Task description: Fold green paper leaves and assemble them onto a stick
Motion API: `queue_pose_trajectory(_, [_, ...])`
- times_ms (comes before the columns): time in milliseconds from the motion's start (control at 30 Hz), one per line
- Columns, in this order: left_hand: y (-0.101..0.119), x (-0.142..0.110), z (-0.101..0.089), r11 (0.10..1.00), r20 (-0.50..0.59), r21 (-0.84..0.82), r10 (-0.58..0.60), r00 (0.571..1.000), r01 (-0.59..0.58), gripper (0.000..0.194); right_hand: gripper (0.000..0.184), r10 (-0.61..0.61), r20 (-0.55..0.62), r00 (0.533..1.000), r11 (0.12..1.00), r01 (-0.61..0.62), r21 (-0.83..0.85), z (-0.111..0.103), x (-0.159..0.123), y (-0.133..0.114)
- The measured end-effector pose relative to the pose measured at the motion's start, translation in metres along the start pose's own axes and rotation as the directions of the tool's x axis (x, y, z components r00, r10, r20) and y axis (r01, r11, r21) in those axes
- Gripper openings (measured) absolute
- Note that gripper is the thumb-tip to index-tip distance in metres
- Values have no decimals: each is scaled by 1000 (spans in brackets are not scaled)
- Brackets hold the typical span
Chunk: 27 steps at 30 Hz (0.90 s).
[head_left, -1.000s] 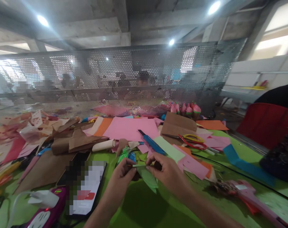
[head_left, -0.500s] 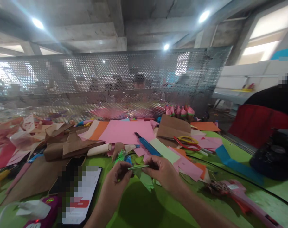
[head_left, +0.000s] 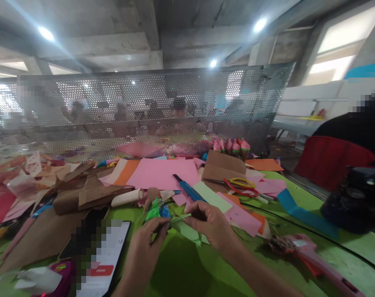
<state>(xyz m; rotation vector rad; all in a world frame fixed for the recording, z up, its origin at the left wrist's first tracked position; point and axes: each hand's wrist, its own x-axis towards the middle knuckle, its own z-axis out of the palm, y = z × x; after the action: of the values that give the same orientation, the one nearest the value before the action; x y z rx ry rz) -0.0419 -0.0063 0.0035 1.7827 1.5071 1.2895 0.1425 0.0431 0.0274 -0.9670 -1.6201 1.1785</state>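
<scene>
A folded piece of light green paper (head_left: pixel 187 232) is held between both hands above the green tabletop, its lower part hanging toward me. My left hand (head_left: pixel 149 239) pinches the left end of its edge between thumb and fingertips. On the right side, my right hand (head_left: pixel 207 220) grips the same piece with curled fingers. Just behind the hands lie a bright green crumpled wrap (head_left: pixel 153 210) and a small shiny blue one (head_left: pixel 164 211). Past them is a blue utility knife (head_left: pixel 190 190), resting on pink paper (head_left: pixel 162 172) and beside a pale green sheet (head_left: pixel 213 196).
Scissors (head_left: pixel 241 185) with red and yellow handles lie to the right. A pink glue gun (head_left: pixel 317 253) is near the front right, a black cable (head_left: pixel 283 218) running behind it. A phone (head_left: pixel 104 258) and brown paper (head_left: pixel 35 235) lie left. A perforated metal screen (head_left: pixel 137 107) stands behind.
The green paper has tilted, showing more of its flat face. My left hand has shifted slightly down and left, its fingers straighter. The whole view has moved a little.
</scene>
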Motion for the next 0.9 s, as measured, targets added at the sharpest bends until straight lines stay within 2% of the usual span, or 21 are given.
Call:
queue_pose_trajectory(367, [-6, -3, 3, 994, 5, 88, 68, 998, -69, 17, 17, 3, -41, 999, 999, -5, -46, -1, -2, -7])
queue_pose_trajectory(500, [-4, -2, 2, 992, -12, 112, 52, 999, -51, 12, 19, 17, -36, 999, 999, -19, -44, 0, -2, -8])
queue_pose_trajectory(733, [2, 1, 0, 996, 63, -71, -48, 997, 53, 16, 20, -1, -17, 1000, 998, 0, -64, -1, -2, -3])
queue_pose_trajectory(900, [3, 2, 1, 941, 126, -294, -138, 982, 170, 19, 21, 13, 1, 1000, 998, -13, -55, -1, -3, -6])
